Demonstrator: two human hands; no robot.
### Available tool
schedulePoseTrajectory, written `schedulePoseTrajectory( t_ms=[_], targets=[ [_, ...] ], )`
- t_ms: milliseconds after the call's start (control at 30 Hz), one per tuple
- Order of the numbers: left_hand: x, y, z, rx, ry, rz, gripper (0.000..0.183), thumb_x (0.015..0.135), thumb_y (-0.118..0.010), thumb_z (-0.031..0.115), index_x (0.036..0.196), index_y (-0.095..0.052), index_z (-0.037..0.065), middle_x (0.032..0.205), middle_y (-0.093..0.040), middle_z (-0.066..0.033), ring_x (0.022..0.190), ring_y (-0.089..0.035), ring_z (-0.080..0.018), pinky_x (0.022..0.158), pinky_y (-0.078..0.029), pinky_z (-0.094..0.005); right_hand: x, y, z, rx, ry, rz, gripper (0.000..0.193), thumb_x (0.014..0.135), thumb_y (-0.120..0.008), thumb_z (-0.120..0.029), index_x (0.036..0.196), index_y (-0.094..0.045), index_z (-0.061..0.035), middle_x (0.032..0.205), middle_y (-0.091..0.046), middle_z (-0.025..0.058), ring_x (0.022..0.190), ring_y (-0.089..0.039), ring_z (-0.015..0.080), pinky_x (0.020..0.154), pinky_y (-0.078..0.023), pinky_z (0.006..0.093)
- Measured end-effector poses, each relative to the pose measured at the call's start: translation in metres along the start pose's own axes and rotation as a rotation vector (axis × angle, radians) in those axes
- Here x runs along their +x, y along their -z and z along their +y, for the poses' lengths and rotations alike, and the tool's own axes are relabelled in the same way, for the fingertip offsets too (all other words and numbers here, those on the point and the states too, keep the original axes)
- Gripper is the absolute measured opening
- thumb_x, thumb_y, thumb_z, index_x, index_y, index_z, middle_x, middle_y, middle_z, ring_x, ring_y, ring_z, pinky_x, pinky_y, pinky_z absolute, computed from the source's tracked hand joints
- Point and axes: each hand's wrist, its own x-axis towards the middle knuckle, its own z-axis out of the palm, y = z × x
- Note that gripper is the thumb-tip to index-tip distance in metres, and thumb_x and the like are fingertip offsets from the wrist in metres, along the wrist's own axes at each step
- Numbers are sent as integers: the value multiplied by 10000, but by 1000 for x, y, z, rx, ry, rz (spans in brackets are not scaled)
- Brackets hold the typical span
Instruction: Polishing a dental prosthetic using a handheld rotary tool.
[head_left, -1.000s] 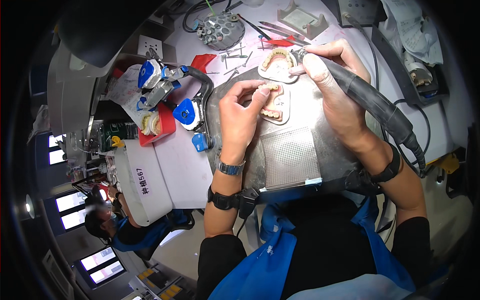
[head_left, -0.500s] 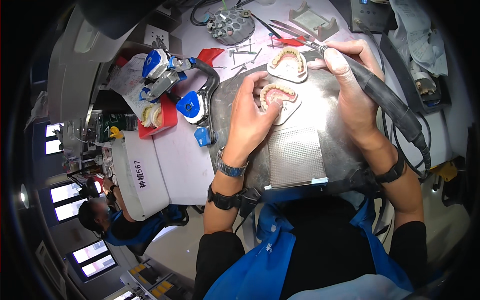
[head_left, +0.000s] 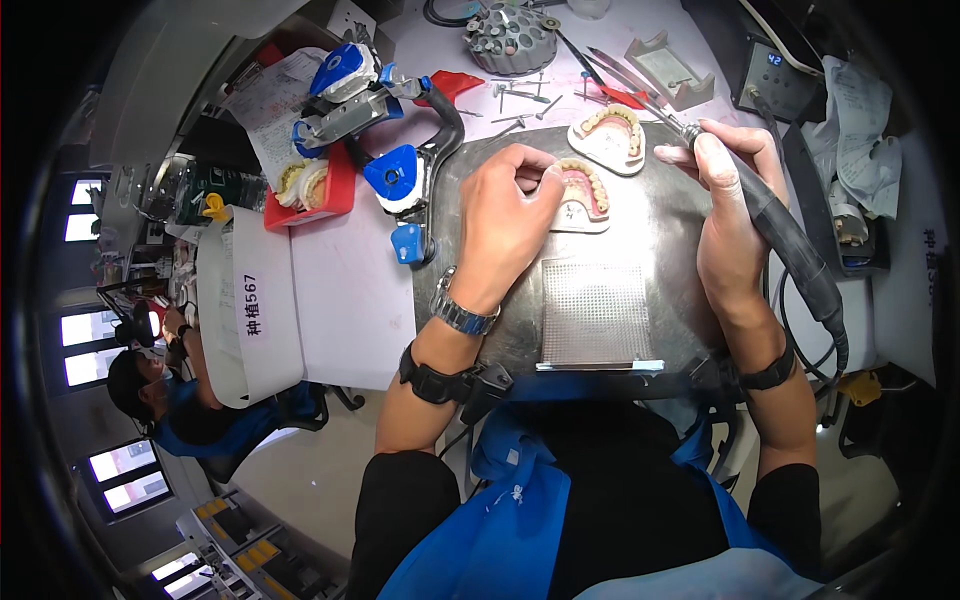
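My left hand (head_left: pixel 506 222) is closed, its thumb and fingers pinching the left side of a dental model (head_left: pixel 581 217) with a row of cream teeth on a pink arch. The model sits over the dark metal work plate (head_left: pixel 690 325); whether it rests on the plate, I cannot tell. My right hand (head_left: pixel 733 205) grips a black rotary handpiece (head_left: pixel 790 243) like a pen, its tip toward the upper left, away from the near model. A second dental model (head_left: pixel 610 140), also with cream teeth, lies just beyond the first. My fingers hide part of the near model's left side.
A perforated metal sheet (head_left: pixel 595 312) lies in front of the models. To the left stand a blue-and-silver dental articulator (head_left: pixel 398 180) and a red box (head_left: pixel 338 196) with another model. Beyond are loose burs (head_left: pixel 520 92) and a bur holder (head_left: pixel 512 42). A control box (head_left: pixel 778 75) stands at right.
The near model has turned, and my left hand has moved from lying over its middle to pinching its left side. My right hand still holds the handpiece. The whole view has shifted slightly.
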Motion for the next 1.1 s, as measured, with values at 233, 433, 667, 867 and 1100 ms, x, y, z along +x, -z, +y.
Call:
schedulePoseTrajectory(
  t_ms=[233,433,667,867,1100],
  targets=[
    [-11,-4,16,-304,-194,99,147,855,-575,77,928,-526,-41,870,-620,-127,826,-617,-147,719,-490,-254,-15,-8,-24,70,75,-225,201,837,-585,-49,1001,-498,28,880,-552,106,796,-551,124,725,-438,229],
    [-27,5,38,-943,-81,-126,170,845,-603,31,961,-488,-15,946,-599,-115,892,-605,-146,809,-497,-259,-27,-8,-42,-92,358,-319,279,787,-647,-38,1011,-486,6,850,-539,131,728,-526,152,625,-444,254],
    [-33,12,42,-966,-106,-158,243,782,-652,-32,980,-513,-22,937,-615,-127,901,-617,-176,827,-503,-290,-31,-15,-37,-66,447,-240,308,770,-684,-107,984,-486,-7,835,-542,160,692,-544,157,606,-464,253],
    [-34,12,43,-1029,-94,-164,205,792,-638,-30,979,-554,-41,935,-627,-137,897,-621,-180,834,-502,-290,-37,-15,-37,-73,392,-165,308,779,-675,-132,979,-471,-16,825,-532,158,688,-555,176,646,-473,272],
    [-35,12,43,-1163,40,-266,178,828,-599,-5,995,-553,-50,943,-626,-153,890,-631,-200,787,-513,-276,-33,-18,-31,151,382,-213,307,808,-641,-135,990,-434,1,839,-484,161,883,-611,353,780,-505,397]
  ],
)
